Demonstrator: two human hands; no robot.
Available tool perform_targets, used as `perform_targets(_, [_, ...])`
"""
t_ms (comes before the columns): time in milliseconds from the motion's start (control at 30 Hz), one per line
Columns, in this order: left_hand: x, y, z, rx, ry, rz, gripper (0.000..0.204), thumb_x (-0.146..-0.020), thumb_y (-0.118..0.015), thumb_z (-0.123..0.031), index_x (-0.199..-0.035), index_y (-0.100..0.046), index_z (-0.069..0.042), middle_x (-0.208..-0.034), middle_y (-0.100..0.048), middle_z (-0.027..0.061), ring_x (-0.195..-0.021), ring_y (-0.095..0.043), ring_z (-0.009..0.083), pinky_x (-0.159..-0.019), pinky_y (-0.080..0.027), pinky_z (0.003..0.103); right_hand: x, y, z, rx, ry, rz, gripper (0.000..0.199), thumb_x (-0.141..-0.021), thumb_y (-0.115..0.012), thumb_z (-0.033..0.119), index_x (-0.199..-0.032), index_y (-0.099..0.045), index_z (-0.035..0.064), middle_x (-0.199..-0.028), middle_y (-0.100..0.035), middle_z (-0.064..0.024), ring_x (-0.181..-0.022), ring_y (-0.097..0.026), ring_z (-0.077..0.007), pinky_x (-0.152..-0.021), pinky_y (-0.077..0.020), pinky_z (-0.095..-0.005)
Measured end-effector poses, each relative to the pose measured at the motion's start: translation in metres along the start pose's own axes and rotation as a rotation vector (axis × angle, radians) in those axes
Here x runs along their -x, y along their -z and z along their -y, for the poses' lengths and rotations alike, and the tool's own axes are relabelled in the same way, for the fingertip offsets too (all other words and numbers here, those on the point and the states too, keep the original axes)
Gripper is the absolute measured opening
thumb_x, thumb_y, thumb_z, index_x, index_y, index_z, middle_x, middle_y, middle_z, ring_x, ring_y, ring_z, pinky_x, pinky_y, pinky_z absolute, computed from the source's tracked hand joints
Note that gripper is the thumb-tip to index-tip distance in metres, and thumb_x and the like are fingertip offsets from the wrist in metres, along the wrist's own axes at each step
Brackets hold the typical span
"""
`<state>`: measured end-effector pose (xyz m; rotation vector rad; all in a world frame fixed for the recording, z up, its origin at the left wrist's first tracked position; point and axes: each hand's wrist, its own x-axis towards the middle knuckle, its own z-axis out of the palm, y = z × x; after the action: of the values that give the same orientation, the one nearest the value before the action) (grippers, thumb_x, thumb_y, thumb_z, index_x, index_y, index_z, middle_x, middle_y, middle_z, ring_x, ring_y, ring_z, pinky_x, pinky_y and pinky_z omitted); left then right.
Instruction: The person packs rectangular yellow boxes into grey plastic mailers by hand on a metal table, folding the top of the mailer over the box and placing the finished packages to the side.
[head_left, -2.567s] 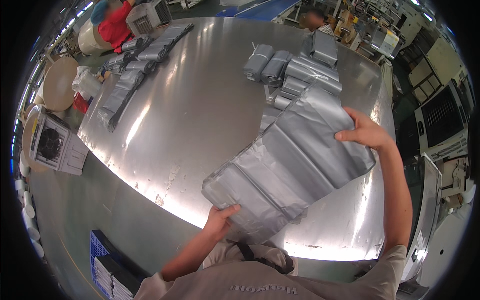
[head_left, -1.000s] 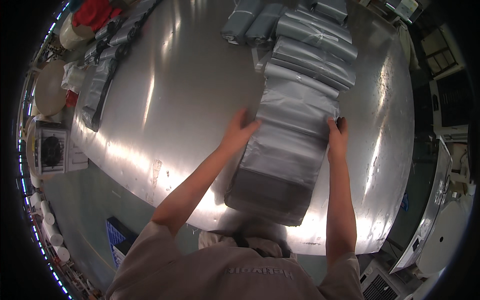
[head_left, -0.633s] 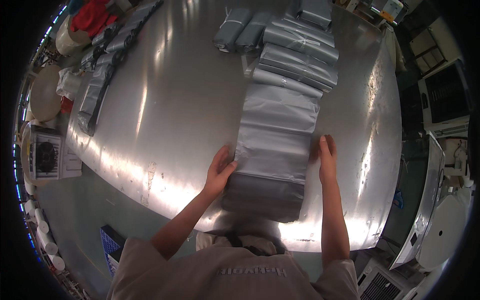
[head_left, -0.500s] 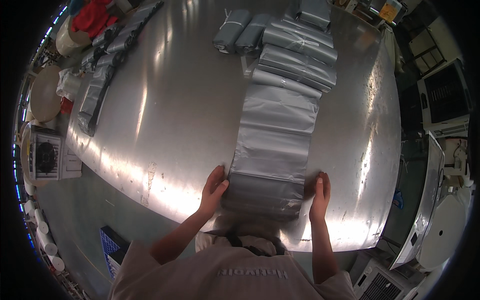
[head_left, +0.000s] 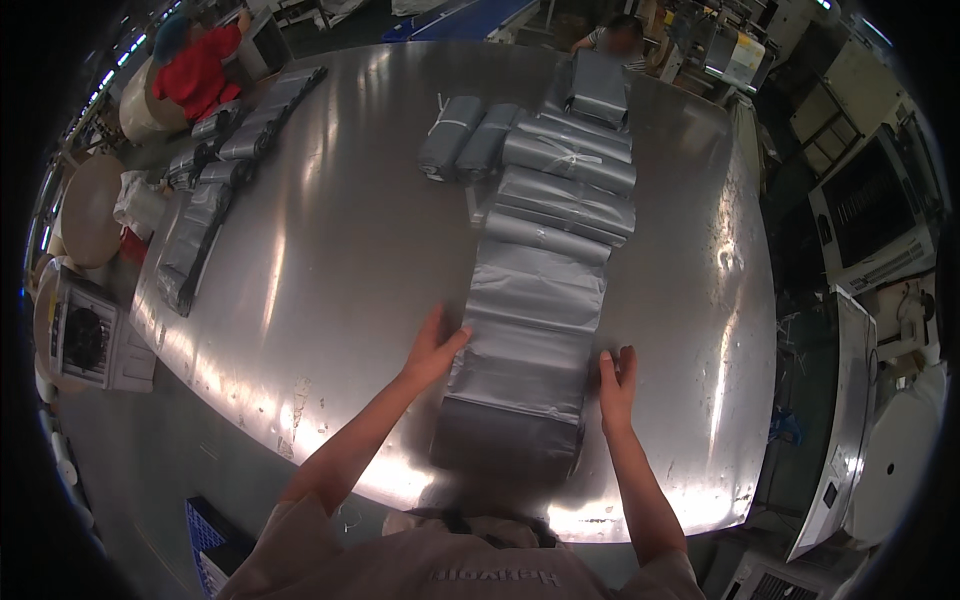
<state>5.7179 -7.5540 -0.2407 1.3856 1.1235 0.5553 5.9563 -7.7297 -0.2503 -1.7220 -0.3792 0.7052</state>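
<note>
A long stack of flat grey plastic bags (head_left: 530, 340) lies lengthwise on the shiny metal table (head_left: 330, 250), its near end overhanging the front edge. My left hand (head_left: 432, 350) presses flat against the stack's left side with fingers spread. On the stack's right edge rests my right hand (head_left: 616, 385), fingers together and straight. Neither hand grips anything.
Tied grey bag bundles (head_left: 565, 160) and rolled ones (head_left: 465, 135) lie at the stack's far end. More grey bags (head_left: 200, 200) line the table's left edge. A person in red (head_left: 195, 65) stands far left, another person (head_left: 610, 35) at the far side. Machines (head_left: 870, 210) stand on the right.
The bag stack, held up and angled before, now lies flat and straight on the table. My hands slid along its sides toward me, then moved a little forward again.
</note>
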Motion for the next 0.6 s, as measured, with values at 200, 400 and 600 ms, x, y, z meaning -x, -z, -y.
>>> perform_targets(200, [-0.093,-0.059,0.007,-0.077,-0.054,0.005,0.089,-0.082,-0.066,-0.035,-0.145,-0.014,0.002,-0.148,-0.026,0.0186,-0.137,-0.025,0.0273,-0.11,-0.022,0.036,-0.103,-0.04,-0.006,0.019,0.132,0.12,0.075,-0.09,-0.057,0.038,-0.141,-0.025,-0.0057,-0.145,-0.029,-0.0231,-0.136,-0.028,-0.0301,-0.11,-0.0221,-0.0354])
perform_targets(400, [-0.081,-0.042,-0.001,0.217,-0.072,0.103,0.08,-0.084,-0.065,-0.031,-0.141,-0.023,0.005,-0.142,-0.036,0.0193,-0.133,-0.034,0.0294,-0.107,-0.029,0.034,-0.096,-0.033,-0.026,-0.044,0.062,0.05,0.071,-0.091,-0.054,0.038,-0.141,-0.026,-0.0033,-0.146,-0.03,-0.0192,-0.132,-0.034,-0.0272,-0.109,-0.0238,-0.0345])
perform_targets(600, [0.024,-0.008,0.058,0.277,0.06,0.017,0.074,-0.088,-0.063,-0.026,-0.142,-0.023,0.001,-0.144,-0.033,0.0172,-0.134,-0.032,0.0264,-0.108,-0.027,0.036,-0.009,0.013,-0.033,-0.213,-0.122,0.043,0.063,-0.092,-0.056,0.033,-0.138,-0.031,-0.0035,-0.135,-0.044,-0.0131,-0.117,-0.047,-0.0177,-0.099,-0.0377,-0.0293])
